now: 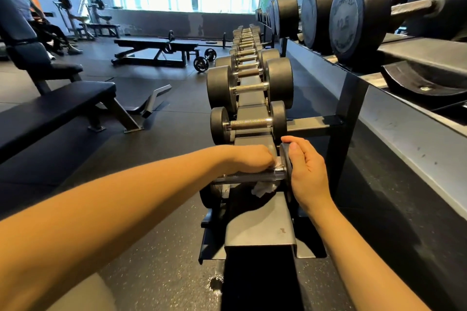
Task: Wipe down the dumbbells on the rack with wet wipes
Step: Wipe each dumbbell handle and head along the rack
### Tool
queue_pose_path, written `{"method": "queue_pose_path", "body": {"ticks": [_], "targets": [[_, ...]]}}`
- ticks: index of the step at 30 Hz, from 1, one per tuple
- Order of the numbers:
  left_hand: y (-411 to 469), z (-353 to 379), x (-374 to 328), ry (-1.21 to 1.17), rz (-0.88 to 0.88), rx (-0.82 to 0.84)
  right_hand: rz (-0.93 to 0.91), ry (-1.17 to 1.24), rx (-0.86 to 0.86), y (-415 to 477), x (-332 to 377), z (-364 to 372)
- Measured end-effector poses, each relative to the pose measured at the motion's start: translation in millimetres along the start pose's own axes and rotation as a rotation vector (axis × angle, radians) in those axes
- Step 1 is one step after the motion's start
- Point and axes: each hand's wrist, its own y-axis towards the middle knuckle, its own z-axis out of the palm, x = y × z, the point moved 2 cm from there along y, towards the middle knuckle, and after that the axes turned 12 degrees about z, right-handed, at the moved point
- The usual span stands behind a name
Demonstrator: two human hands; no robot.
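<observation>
The nearest small dumbbell (pixel 252 176) lies across the low rack (pixel 260 225), its knurled chrome handle facing me. My left hand (pixel 249 159) is curled over the handle and holds a white wet wipe (pixel 264 188), which hangs out below the bar. My right hand (pixel 304 171) grips the dumbbell's right black head, thumb on its top edge. The dumbbell's left head is mostly hidden under my left forearm. Beyond it sits another small dumbbell (pixel 249 124), then a long row of bigger ones (pixel 250 86).
A taller rack (pixel 353 98) on the right carries large black dumbbells (pixel 358 17) at head height. Flat benches stand to the left (pixel 58 106) and in the middle distance (pixel 154 48). A person (pixel 30 15) sits at far left. Black rubber floor surrounds the rack.
</observation>
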Motion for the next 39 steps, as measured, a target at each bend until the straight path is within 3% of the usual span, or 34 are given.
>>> {"method": "queue_pose_path", "body": {"ticks": [10, 14, 18, 21, 24, 27, 28, 31, 34, 36, 39], "targets": [[-18.3, -20.1, 6.5, 0.306, -0.078, 0.105, -0.002, 0.003, -0.019, 0.2, -2.1, 0.1], [-49.3, -20.3, 17.1, 0.627, -0.074, 0.104, 0.005, 0.013, -0.021, -1.1, -1.0, -0.2], [-73.0, -2.5, 26.4, 0.954, 0.06, -0.045, 0.012, 0.006, -0.007, -3.6, -1.4, -1.4], [-88.1, 21.5, 19.2, 1.084, 0.06, -0.161, 0.02, 0.007, -0.013, -4.0, -2.0, -0.4], [-91.0, 25.7, 11.9, 0.903, 0.033, -0.304, 0.024, 0.022, -0.015, -3.3, -2.9, 0.9], [-69.1, 28.0, -4.7, 0.383, 0.148, -0.576, 0.026, 0.034, -0.015, -2.5, -2.8, 0.7], [-56.5, 30.0, -12.4, 0.25, 0.157, -0.587, 0.025, 0.034, -0.014, -2.4, -3.2, 0.4], [-18.6, 23.5, -17.6, 0.015, 0.074, -0.433, 0.018, 0.031, -0.005, -1.5, -4.4, -0.3], [-9.2, 8.3, -9.8, -0.112, -0.03, -0.138, 0.006, 0.028, -0.01, -1.4, -4.1, -0.3], [-10.6, 0.1, -4.9, -0.109, -0.118, 0.002, 0.006, 0.025, -0.013, -1.9, -2.4, -0.2], [-10.2, -8.0, -2.9, 0.043, -0.171, 0.064, 0.008, 0.017, -0.013, -2.6, -1.3, -1.1]]}}
